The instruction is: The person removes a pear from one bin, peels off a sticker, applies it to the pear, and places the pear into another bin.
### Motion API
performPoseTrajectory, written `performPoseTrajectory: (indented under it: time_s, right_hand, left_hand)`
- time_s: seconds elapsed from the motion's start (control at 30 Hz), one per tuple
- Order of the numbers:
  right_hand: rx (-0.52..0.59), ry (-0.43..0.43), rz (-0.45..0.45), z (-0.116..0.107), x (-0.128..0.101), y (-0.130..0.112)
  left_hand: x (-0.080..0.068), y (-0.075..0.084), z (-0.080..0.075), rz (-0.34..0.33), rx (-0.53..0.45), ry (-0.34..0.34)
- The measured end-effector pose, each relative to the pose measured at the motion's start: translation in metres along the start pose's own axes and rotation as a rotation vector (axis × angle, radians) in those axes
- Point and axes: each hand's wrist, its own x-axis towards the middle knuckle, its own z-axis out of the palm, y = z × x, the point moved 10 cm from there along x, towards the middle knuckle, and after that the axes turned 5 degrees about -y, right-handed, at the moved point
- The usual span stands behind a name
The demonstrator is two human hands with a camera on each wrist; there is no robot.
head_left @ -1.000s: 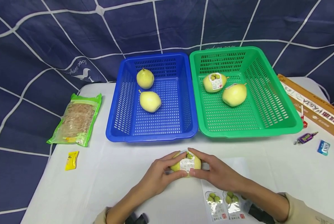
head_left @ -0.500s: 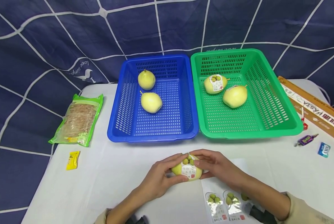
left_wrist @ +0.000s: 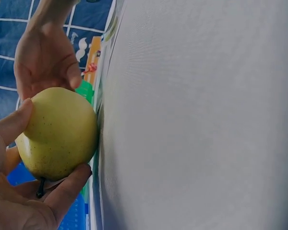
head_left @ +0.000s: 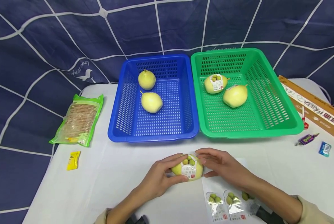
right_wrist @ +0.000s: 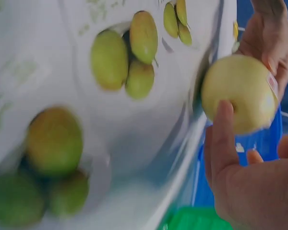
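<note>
The right forearm [head_left: 276, 197] partly hides the sticker sheet [head_left: 212, 184].

Smooth fruit skin, shiny labels and matt cloth are filling my remote feed.
From my end, the pear [left_wrist: 62, 132] is showing smooth, softly shining skin with fine dark specks; its label [head_left: 189, 170] is looking like smooth printed film or paper; the sticker sheet [head_left: 215, 185] is glinting glossy; the blue basket [head_left: 155, 138] and green basket [head_left: 250, 134] are showing smooth, perforated plastic; the bread bag [head_left: 78, 116] is gleaming as crinkled clear film; the carton [head_left: 317, 108] is looking like printed cardboard; the tablecloth [head_left: 113, 168] and creased backdrop [head_left: 183, 25] are reading as matt cloth.
</note>
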Motion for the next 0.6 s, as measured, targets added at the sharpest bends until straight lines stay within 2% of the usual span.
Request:
performPoseTrajectory:
  time_s: [0.1, 0.2, 0.27, 0.43, 0.5, 0.6]
  right_hand:
    - [-0.03, 0.121, -0.075, -0.019, -0.015, -0.012]
    - [0.013, 0.271, -0.15, -0.043, -0.034, -0.02]
    - [0.091, 0.361, -0.216, -0.058, -0.047, -0.023]
    - [0.416, 0.558, -0.435, -0.1, -0.076, -0.021]
    - [0.494, 0.654, -0.47, -0.118, -0.085, -0.017]
    - [0.511, 0.811, -0.436, -0.14, -0.096, -0.01]
  left_hand:
    - [0.001, -0.001, 0.0, 0.005, -0.003, 0.005]
    - [0.001, -0.002, -0.001, 0.01, -0.021, 0.008]
    - [0.001, -0.002, -0.001, 0.007, -0.043, 0.01]
    - [0.002, -0.005, -0.001, -0.016, -0.1, 0.002]
    - [0.002, -0.006, -0.001, -0.026, -0.117, -0.002]
    - [0.002, -0.007, 0.0, -0.037, -0.135, -0.004]
